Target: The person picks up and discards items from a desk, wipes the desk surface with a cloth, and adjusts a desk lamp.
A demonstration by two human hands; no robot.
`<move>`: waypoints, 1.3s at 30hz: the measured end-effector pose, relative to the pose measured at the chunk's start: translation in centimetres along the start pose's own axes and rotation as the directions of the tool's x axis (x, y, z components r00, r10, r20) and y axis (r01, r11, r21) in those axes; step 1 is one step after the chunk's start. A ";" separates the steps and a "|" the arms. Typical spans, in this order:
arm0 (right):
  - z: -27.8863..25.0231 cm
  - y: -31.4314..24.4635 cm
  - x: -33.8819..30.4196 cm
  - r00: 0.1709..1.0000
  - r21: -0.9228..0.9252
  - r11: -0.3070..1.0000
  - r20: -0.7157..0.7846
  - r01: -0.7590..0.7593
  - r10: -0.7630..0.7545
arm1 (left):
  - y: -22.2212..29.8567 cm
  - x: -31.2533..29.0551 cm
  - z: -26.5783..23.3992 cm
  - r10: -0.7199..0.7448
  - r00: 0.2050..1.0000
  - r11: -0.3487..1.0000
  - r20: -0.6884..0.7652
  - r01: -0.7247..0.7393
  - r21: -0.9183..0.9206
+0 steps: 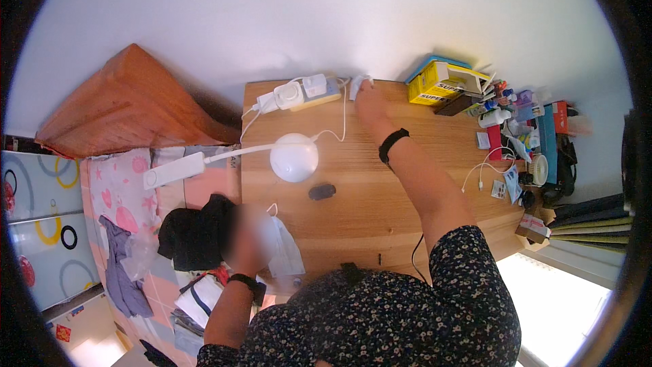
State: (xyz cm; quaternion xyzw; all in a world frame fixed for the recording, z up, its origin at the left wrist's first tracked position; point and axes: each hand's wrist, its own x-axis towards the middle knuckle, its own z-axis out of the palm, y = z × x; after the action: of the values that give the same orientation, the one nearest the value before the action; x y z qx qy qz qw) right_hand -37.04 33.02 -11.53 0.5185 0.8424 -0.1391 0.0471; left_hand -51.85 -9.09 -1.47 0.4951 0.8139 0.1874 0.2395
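Note:
My right hand (365,94) reaches to the far edge of the desk, by the wall. Its fingers are bent over a crumpled white cloth or tissue (355,86), pressed on the wood. My left hand (248,239) is low at the desk's left edge and smeared, so its fingers do not show. Beside it lies a black garment (193,234) on its left and a white face mask (286,251) with a looped cord on its right. A white desk lamp (294,157) stands between the hands, and a small dark oval object (322,191) lies near its base.
A white power strip with plugs (288,95) sits at the back left of the desk (367,221). Right of my right hand stands a yellow box (435,85), then several bottles and cables. On the left are a bed (129,187) with clothes and an orange-brown cushion (136,109).

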 end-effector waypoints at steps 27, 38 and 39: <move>-2.9 4.2 -26.1 0.583 0.328 0.571 0.070 0.753 -0.809 | -12.5 -2.5 9.0 0.037 0.999 0.978 0.018 -0.040 0.206; -3.7 14.8 -22.2 0.884 0.109 0.944 -0.396 0.312 -0.247 | -8.8 -1.6 6.6 0.069 0.996 0.983 -0.054 -0.058 0.176; -3.8 12.8 -23.0 0.949 0.298 0.914 -0.237 0.275 -0.208 | -8.3 -1.7 6.3 0.072 0.995 0.983 -0.070 -0.059 0.175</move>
State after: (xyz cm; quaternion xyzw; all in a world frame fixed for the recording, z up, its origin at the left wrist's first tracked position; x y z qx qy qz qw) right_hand -14.91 19.78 -5.11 0.4219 0.8656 -0.2291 -0.1422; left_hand -53.53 -13.84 -10.73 0.5329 0.8188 0.1428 0.1585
